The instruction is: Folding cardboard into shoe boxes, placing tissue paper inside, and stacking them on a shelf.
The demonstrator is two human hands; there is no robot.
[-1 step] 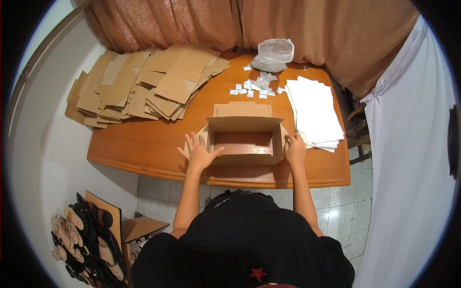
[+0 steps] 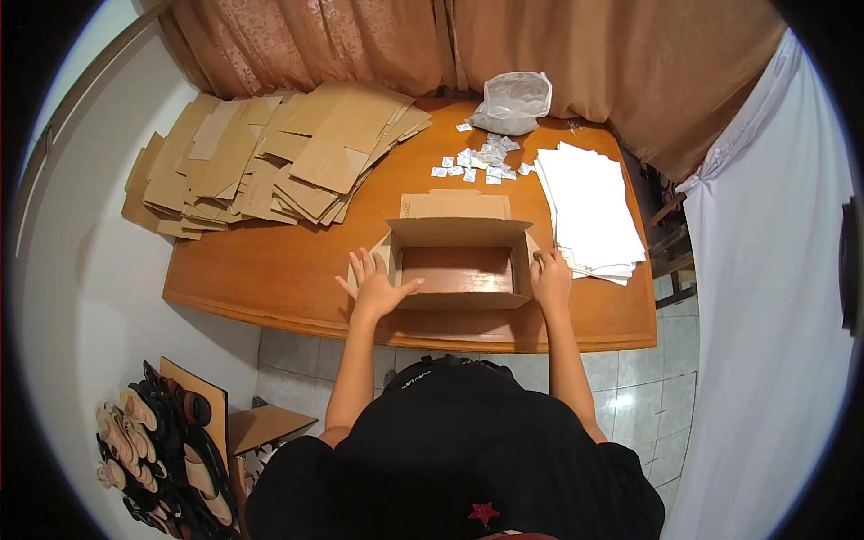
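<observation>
A rounded brown wooden table point(image 2: 270, 274) stands on a pale grey tiled floor point(image 2: 297, 355) — rust-brown patterned curtains point(image 2: 360, 45) behind, a white fabric sheet point(image 2: 765, 270) hanging at right

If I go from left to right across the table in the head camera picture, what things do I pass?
Pile of flat cardboard pieces → left hand → open cardboard box → right hand → stack of white paper.

Box point(image 2: 459, 261) between cardboard stack point(image 2: 270, 157), paper stack point(image 2: 589, 211)
</observation>
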